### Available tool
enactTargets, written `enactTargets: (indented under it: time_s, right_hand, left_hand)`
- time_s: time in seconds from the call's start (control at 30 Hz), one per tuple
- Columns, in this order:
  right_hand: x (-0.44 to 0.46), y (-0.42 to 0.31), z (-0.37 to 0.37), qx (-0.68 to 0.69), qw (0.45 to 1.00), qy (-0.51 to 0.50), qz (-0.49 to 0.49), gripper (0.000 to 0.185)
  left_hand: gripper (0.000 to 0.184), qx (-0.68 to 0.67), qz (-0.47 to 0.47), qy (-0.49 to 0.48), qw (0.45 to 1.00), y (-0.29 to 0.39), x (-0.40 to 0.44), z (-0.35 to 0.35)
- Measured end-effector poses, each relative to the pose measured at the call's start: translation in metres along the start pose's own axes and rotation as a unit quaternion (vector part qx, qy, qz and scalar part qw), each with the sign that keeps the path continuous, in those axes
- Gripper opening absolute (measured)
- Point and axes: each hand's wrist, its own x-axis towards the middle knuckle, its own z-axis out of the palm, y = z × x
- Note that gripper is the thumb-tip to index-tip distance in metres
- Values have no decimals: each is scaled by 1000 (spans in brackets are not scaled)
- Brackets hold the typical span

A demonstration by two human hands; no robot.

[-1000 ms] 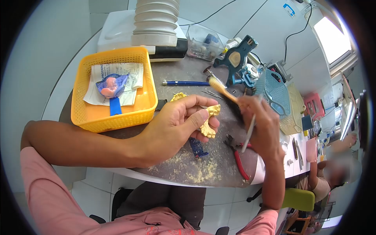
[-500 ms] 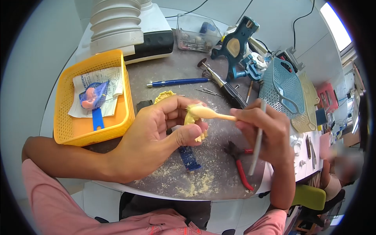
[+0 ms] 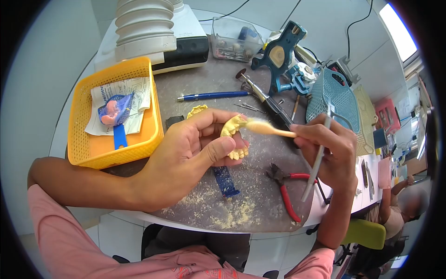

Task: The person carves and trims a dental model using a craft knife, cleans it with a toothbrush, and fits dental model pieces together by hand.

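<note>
Near the middle of the view, my left hand (image 3: 186, 160) is closed around a yellow plaster dental cast (image 3: 228, 131), thumb across its inner side and the row of teeth turned to the right. My right hand (image 3: 329, 149) pinches a small brush (image 3: 262, 127) with a peach-coloured handle. The brush's head is at the upper end of the cast, slightly blurred. A thin grey metal tool (image 3: 314, 173) also sits in my right hand, slanting down past the palm. Another yellow cast piece (image 3: 197, 110) lies behind my left fingers, partly hidden.
Pale dust (image 3: 234, 215) covers the front of the bench. Red-handled pliers (image 3: 287, 197) and a blue strip (image 3: 226, 182) lie there. Behind are a blue pen (image 3: 213, 95) and a rotary handpiece (image 3: 269, 104). A yellow basket (image 3: 76, 125) stands left; a person (image 3: 395, 211) sits far right.
My right hand and the brush have moved to the right, from over the cast to its upper end. More of the cast's teeth now show.
</note>
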Motion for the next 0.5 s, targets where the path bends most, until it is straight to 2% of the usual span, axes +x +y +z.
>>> enactTargets:
  time_s: [0.03,0.13,0.2,0.27,0.3,0.37,0.4,0.43,0.5]
  right_hand:
    - [0,2,-1,-3,1000,0,-2,20]
    - [-1,7,7,1,994,109,-21,21]
    - [-1,-2,16,36,995,87,-32,21]
    - [0,-9,17,81,995,14,-49,24]
    - [0,-7,16,83,995,13,-47,24]
    - [-2,3,11,-41,996,50,-60,26]
    - [-4,7,11,-80,990,96,-63,24]
    - [-3,5,11,-79,990,96,-62,24]
    - [1,-3,12,29,987,143,-73,25]
  left_hand:
    - [45,-2,-2,4,1000,1,0,-1]
    - [47,16,-6,-8,1000,2,0,-6]
    - [49,34,-13,-23,999,-1,-1,-7]
    - [50,92,36,-6,995,-2,-1,-4]
    - [50,91,32,-5,995,-2,-1,-4]
    - [50,28,-10,11,1000,0,1,-5]
    - [50,27,-12,11,999,0,0,-4]
    - [50,31,-13,6,999,1,0,-4]
    - [50,38,-14,-1,999,1,-1,-4]
